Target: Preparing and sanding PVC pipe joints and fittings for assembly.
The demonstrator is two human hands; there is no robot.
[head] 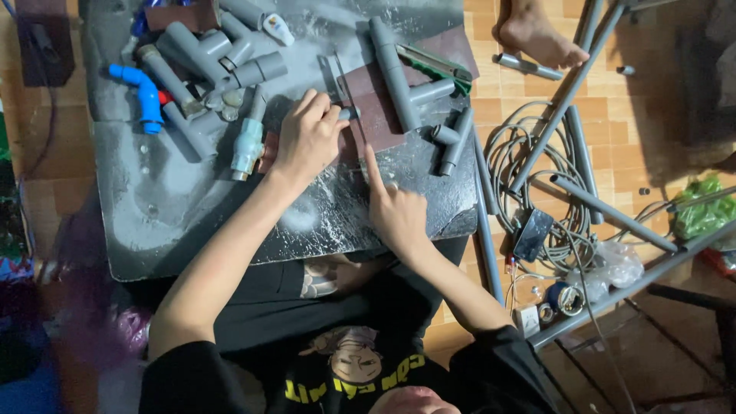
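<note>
A short grey pipe piece [349,113] lies on brown sandpaper [379,115] mid-board, pinched in the left hand [307,138]. At five o'clock, the right hand [397,211] presses one extended forefinger on the sheet. A green package [701,211] lies at three o'clock.

A dark phone [532,234] lies on the floor off the tabletop's right edge, screen black; a crumpled green bag [701,213] sits farther right.

You see matt grey plastic pipes [395,73], rough brown sandpaper [376,115], and a dusty, scuffed dark board [192,222].
</note>
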